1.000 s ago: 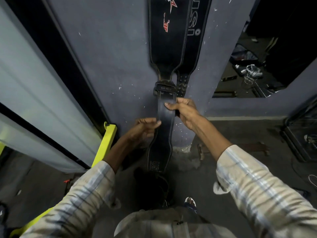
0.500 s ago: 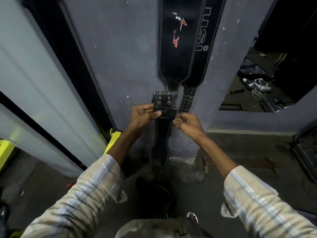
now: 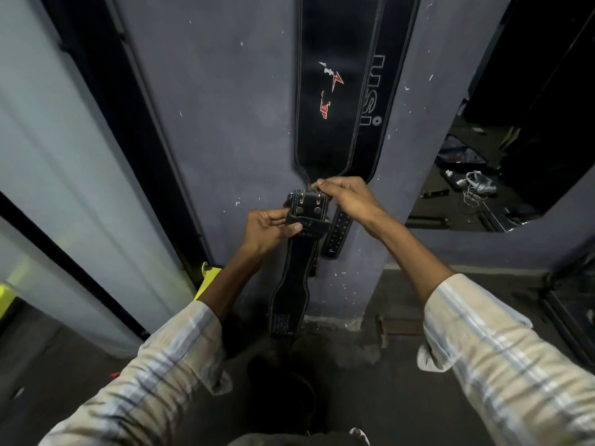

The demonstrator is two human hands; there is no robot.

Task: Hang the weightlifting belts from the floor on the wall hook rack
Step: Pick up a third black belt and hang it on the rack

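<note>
Just below the hanging belts (image 3: 325, 101), your left hand (image 3: 267, 231) grips the belt (image 3: 296, 278) under its buckle (image 3: 309, 204) while your right hand (image 3: 347, 196) pinches the buckle top, steadying it for hooking.

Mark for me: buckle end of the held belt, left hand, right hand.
buckle end (image 3: 308, 204), head view, on the riveted leather patch beside the metal prongs.
left hand (image 3: 267, 228), head view, on the back of the hand gripping the strap.
right hand (image 3: 349, 196), head view, on the knuckles above the buckle.

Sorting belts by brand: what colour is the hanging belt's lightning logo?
Red and white, on the hanging belt, head view.
</note>
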